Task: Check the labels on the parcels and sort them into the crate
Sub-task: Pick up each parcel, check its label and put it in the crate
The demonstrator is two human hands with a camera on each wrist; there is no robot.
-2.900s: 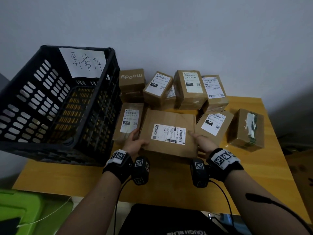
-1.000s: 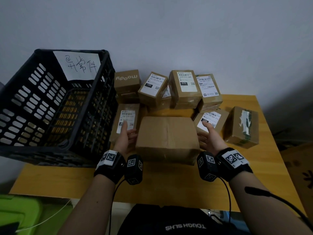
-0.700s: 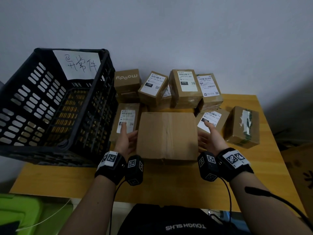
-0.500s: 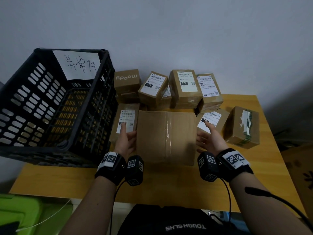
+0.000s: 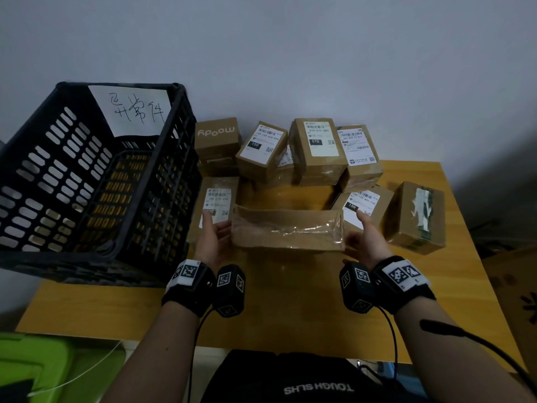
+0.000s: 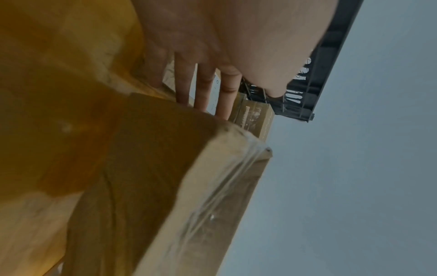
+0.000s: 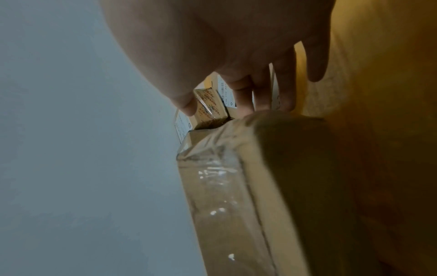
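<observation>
Both hands flat on the ends of the big parcel (image 5: 286, 228) — left hand (image 5: 213, 238) and right hand (image 5: 364, 242), fingers straight. It's tipped up on the surface (image 5: 290, 301), taped side showing, black crate (image 5: 87, 181) to the left.

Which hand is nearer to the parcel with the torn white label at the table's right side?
Right. The right hand holds the big taped box at its right end, just beside that torn-label parcel; the left hand is at the box's far end, by the crate.
</observation>
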